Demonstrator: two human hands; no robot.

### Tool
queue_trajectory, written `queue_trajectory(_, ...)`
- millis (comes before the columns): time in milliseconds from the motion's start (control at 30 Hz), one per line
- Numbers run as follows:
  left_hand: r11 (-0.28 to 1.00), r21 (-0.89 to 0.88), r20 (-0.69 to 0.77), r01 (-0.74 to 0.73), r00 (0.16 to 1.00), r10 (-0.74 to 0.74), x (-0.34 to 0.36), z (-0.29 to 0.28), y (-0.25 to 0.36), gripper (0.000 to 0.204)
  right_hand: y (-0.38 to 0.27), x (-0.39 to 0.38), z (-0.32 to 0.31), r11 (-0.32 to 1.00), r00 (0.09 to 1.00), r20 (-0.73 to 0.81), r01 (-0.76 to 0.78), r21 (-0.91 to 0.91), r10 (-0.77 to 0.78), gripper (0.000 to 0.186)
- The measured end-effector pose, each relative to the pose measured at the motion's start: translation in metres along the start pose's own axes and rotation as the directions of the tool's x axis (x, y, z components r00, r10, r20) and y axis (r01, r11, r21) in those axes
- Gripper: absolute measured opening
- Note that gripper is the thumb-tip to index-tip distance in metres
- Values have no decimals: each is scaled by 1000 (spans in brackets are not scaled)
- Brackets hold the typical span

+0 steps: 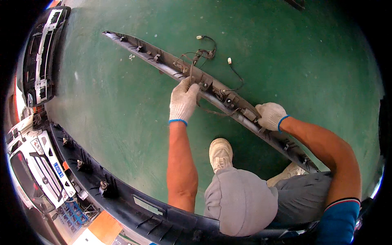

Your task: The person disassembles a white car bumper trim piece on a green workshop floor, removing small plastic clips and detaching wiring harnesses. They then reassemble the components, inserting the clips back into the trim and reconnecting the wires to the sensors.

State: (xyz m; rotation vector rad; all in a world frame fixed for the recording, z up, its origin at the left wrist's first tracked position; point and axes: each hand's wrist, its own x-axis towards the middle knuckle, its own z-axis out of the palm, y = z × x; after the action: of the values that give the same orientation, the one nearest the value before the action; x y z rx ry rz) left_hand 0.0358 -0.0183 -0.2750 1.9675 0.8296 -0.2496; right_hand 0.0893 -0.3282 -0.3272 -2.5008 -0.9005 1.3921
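Observation:
A long, dark, tapered trim strip [159,61] lies diagonally over the green floor, with brackets along its inner side. A dark wire harness [208,54] with pale connectors [230,61] trails from it. My left hand [183,100], in a white knit glove, is closed round the harness at the strip's middle. My right hand [269,116], gloved likewise, grips the strip's far edge nearer its lower right end, its fingertips partly hidden.
My shoe [220,153] and grey-trousered knee [241,200] are below the strip. A curved black bumper [94,175] runs along the lower left. A black-and-silver bumper [43,53] stands upper left. A white truck [34,167] is beyond at far left, near orange panels [102,226].

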Motion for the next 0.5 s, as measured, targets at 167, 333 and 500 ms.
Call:
queue_trajectory(167,992,126,-38,16,999,-11,9,3,-11,46,1,0,1,1000,1000,-13,0,3,0,27)
queue_trajectory(333,890,456,-168,-8,981,94,4,5,-5,43,0,-1,0,1000,1000,-13,7,-2,-7,27)
queue_trajectory(500,787,613,-317,69,934,165,0,13,-1,53,-1,-1,0,1000,1000,-22,-4,-7,3,26)
